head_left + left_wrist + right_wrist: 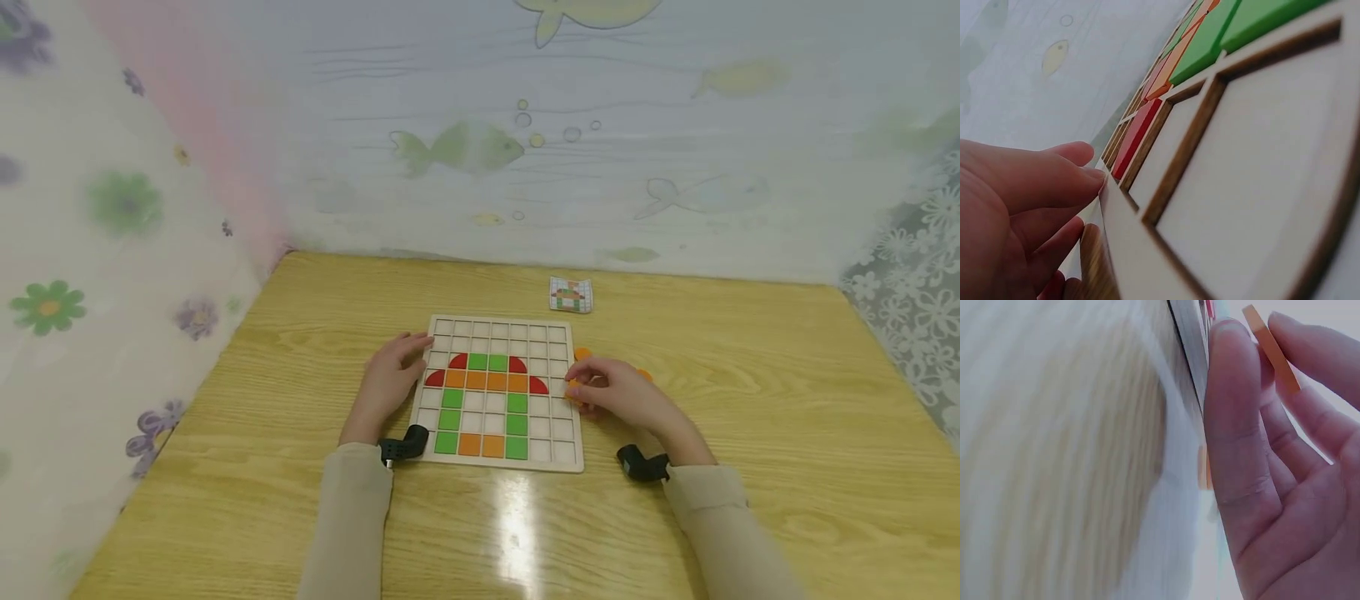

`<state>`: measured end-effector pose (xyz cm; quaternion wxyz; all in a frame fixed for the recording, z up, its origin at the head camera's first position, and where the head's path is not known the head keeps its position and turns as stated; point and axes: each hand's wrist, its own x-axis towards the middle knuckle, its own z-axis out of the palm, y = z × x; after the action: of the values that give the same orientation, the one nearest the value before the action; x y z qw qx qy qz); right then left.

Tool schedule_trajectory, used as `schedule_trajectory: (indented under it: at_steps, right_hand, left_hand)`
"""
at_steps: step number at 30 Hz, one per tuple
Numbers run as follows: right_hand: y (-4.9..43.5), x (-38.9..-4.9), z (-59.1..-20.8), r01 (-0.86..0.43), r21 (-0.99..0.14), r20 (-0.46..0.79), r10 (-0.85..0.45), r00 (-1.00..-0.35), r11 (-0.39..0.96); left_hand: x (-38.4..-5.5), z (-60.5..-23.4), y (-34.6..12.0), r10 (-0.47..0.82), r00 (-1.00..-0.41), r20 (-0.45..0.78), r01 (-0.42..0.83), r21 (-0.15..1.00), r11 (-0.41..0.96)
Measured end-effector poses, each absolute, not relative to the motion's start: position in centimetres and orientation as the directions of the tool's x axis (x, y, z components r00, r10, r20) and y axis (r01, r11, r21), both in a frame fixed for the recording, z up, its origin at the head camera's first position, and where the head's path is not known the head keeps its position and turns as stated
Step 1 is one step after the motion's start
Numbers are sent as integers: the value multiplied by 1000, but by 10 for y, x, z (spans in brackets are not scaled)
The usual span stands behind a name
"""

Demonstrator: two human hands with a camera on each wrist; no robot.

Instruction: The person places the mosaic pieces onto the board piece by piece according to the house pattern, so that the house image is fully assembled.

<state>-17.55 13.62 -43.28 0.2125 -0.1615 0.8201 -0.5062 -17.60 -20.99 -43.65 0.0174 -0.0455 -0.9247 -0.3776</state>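
A wooden grid board (562, 468) lies on the table, with square green tiles (517, 402), orange tiles (476, 381) and rounded red pieces (538, 386) set in its cells. My left hand (388, 379) touches the board's left edge near the upper corner, its fingers loosely extended. At the right edge of the board, my right hand (618, 392) pinches an orange tile (1274, 353) between thumb and fingers. The right wrist view shows that tile tilted and seen edge-on.
A small pattern card (572, 296) rests beyond the board, printed with a similar coloured figure. Loose orange pieces (583, 354) lie on the table around my right hand, partly hidden by it. Behind the table (300, 300) rises a wall painted with fish (476, 147).
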Motion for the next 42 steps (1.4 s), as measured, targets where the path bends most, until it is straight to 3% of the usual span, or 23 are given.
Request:
schedule_trajectory:
  at_steps: [6,19,42]
  right_hand:
    - [125,-185,-433,-19,-922,-177,-467,-866,386]
    - [101,-211,-422,-77,-913,-83,-368,-926,400]
    - [66,-240,-426,21,-959,-140,-407,-903,283]
  left_hand:
    - [-176,-437,-210,64,-995,70,95,702,705]
    - [-178,-435,-212,43,-998,45,62,713,698]
    - [-176,-438,-209,41,-998,41,58,718,693]
